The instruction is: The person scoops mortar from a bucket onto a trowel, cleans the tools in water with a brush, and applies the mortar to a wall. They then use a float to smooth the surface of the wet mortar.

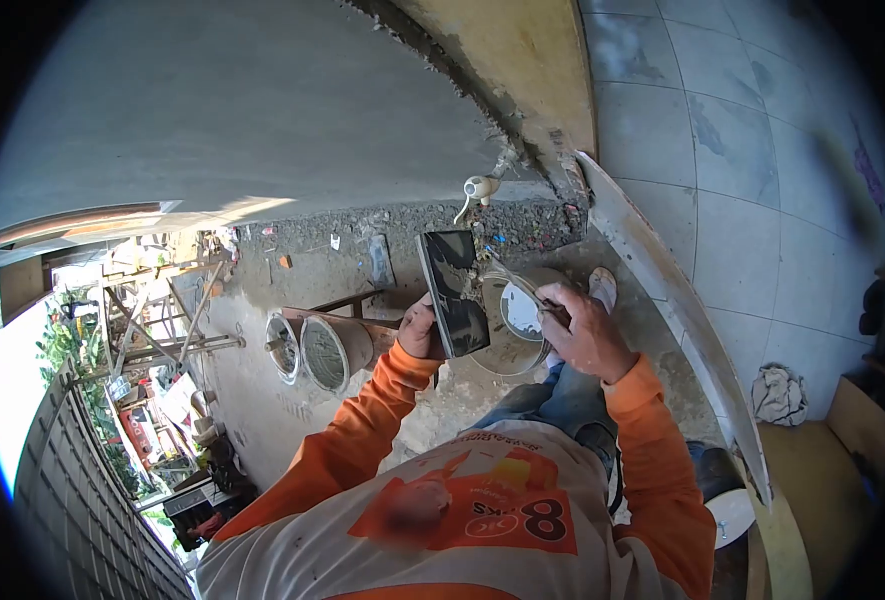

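Head view: a dark board (460, 295) is held out ahead of the printed shirt (462, 490), its face smeared with wet grey material; taken as landmark below. Left hand (418, 327) is clamped on the board's lower left edge, thumb side visible, remaining fingers mostly hidden beneath. Right hand (592, 332), just right of the board, has its fingers wrapped around the handle of a trowel-like tool (522, 285); the narrow metal part points up and left toward the board's right edge, where clumps of grey material cling. Contact between tool and board: cannot tell. Beyond the board, a pale fitting (479, 188) projects near the base of a grey plastered wall (212, 110), with a strip of rough rubble (402, 222) along the wall's foot. Below and right of the board: a round container (510, 355) with a pale disc-like surface inside, partly covered by the board. Left of the board, two buckets (334, 355) lined with grey residue stand side by side on the concrete floor (252, 400); farther left, a wooden trestle (152, 310). Well right of the board: a light curved panel (662, 290), then floor tiles (642, 130) and a crumpled pale bundle (779, 394).
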Tool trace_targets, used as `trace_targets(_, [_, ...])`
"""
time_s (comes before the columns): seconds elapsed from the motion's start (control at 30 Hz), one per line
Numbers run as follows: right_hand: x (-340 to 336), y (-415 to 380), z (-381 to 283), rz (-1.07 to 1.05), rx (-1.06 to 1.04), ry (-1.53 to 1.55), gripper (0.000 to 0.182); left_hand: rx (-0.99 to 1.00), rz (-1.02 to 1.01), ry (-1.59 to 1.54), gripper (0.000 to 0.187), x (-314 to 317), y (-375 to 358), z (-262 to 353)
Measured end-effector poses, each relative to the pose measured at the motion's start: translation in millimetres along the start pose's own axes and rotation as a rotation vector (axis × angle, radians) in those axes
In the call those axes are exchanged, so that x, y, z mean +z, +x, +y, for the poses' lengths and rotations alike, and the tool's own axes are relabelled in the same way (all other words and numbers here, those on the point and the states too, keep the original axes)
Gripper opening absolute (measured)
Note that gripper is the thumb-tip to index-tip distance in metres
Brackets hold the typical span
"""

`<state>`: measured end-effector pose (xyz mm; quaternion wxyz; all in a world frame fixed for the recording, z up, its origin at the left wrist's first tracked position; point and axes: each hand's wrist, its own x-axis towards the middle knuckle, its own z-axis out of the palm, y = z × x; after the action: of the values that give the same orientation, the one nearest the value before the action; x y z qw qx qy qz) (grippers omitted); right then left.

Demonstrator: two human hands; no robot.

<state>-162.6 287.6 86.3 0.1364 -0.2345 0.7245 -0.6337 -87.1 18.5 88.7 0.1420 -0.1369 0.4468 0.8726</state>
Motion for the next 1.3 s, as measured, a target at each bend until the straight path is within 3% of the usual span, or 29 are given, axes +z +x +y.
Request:
trace_targets(0.13, [1, 3, -28, -0.057, 0.012, -0.216, 0.023, 0.078, 0.010, 0.070, 0.058, -1, -15, 2])
trace_targets(0.27, [8, 2, -44, -0.194, 0.094, -0.216, 0.023, 0.129, -0.007, 0.059, 0.045, -8, -24, 0])
trace_targets(0.33, [21, 2, -41, -0.194, 0.036, -0.240, 0.022, 0.149, 0.104, 0.169, 0.033, -8, -27, -7])
trace_targets(0.47, [25, 0, -31, -0.244, 0.041, -0.178, 0.023, 0.259, 0.168, 0.454, 0.030, -10, -25, -13])
trace_targets(0.53, [13, -2, -22, -0.545, 0.090, -0.008, 0.026, 0.147, 0.319, 0.500, 0.031, -20, -27, -13])
trace_targets(0.57, [5, -1, -16, -0.532, 0.098, -0.011, 0.026, 0.174, 0.306, 0.438, 0.032, -28, -24, -17])
trace_targets(0.63, [-15, 2, -1, -0.673, 0.583, 0.641, 0.022, 0.165, 0.231, 0.265, 0.040, -32, -19, -17])
trace_targets(0.67, [-24, 3, 18, -0.658, 0.587, 0.644, 0.022, 0.163, 0.178, 0.159, 0.045, -32, -16, -16])
trace_targets(0.73, [-26, 6, 73, -0.348, 0.578, 1.210, 0.025, 0.031, 0.203, 0.064, 0.064, -40, -14, -16])
trace_targets(0.77, [-20, 14, 99, -0.128, 0.540, 1.258, 0.025, -0.014, 0.217, 0.029, 0.066, -39, -12, -17])
trace_targets(0.8, [-12, 29, 123, -0.122, 0.540, 1.270, 0.025, -0.059, 0.238, -0.004, 0.069, -37, -12, -18])
trace_targets(0.87, [12, 68, 162, 0.324, 0.443, 1.089, 0.024, -0.095, 0.235, -0.007, 0.069, -51, -17, -27])
trace_targets(0.93, [43, 109, 181, 0.571, 0.452, 0.957, 0.023, -0.130, 0.233, -0.008, 0.069, -54, -18, -34])
trace_targets(1.07, [99, 163, 195, 0.743, 0.466, 0.936, 0.020, -0.194, 0.330, 0.024, 0.071, -33, -13, -36])
trace_targets(1.13, [122, 180, 203, 0.887, 0.357, 0.789, 0.022, -0.212, 0.377, 0.029, 0.069, -25, -12, -36])
trace_targets(1.2, [132, 187, 203, 0.867, 0.414, 0.801, 0.025, -0.219, 0.429, 0.017, 0.068, -36, -19, -41])
trace_targets(1.3, [139, 188, 203, 0.904, 0.294, 0.554, 0.028, -0.165, 0.449, -0.016, 0.065, -28, -17, -43])
